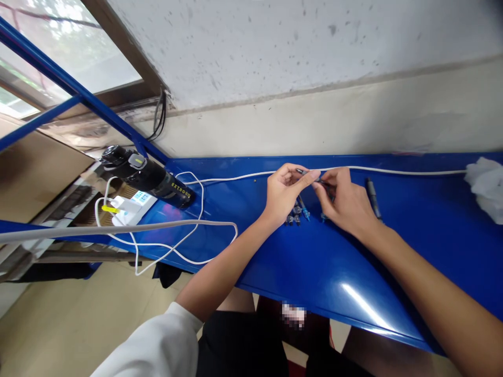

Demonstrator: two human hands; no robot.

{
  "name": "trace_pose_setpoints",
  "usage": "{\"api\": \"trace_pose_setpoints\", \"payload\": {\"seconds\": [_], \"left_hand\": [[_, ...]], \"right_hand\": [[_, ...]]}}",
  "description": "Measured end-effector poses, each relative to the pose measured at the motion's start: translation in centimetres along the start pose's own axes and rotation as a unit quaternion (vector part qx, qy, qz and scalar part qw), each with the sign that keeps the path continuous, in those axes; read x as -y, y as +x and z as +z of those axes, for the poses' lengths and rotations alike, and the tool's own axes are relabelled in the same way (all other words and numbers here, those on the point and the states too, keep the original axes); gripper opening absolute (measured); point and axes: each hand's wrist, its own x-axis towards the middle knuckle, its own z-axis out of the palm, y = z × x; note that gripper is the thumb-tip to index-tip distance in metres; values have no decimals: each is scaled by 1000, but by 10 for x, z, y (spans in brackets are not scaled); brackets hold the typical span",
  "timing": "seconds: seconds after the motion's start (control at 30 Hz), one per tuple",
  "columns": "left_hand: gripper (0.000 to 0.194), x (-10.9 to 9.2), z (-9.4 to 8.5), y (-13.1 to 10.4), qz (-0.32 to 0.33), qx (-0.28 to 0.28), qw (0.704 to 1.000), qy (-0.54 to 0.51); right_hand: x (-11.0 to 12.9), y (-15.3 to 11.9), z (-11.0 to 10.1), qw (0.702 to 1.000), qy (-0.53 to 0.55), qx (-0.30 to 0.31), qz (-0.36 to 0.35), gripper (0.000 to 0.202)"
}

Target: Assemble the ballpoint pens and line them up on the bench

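My left hand [286, 192] pinches a slim dark pen [301, 171] between thumb and fingers, above the blue table. My right hand [346, 201] is closed at the pen's other end, its fingertips close to my left thumb. What lies inside the right fingers is mostly hidden. Below and between the hands lie several small pen parts [297, 218], some clear and dark, one with a blue tip [305, 213]. Another dark pen [373, 198] rests on the table just beyond my right wrist.
A black bottle [157, 180] leans at the left beside a white power strip [131, 208]. White cable [184, 225] loops across the blue table [298, 267] and runs along the wall. Crumpled white plastic [487, 188] lies at the far right. A blue metal frame [106, 118] stands left.
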Motion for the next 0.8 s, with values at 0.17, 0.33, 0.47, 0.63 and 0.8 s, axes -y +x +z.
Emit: {"api": "trace_pose_setpoints", "payload": {"seconds": [0.17,0.33,0.47,0.63,0.8], "left_hand": [[32,1,0,1,10,-1,1000,5],[31,0,0,-1,9,7,1000,11],[33,3,1,-1,11,1,1000,7],[32,6,0,0,20,-8,1000,-2],[33,-1,-4,0,13,99,994,-36]], "right_hand": [[4,3,-5,998,-49,16,-47,36],[-2,1,-2,999,-13,16,-24,32],[1,1,-3,999,-27,16,-16,33],[7,3,-8,997,-56,21,-45,37],[2,3,-7,998,-50,2,-32,39]]}}
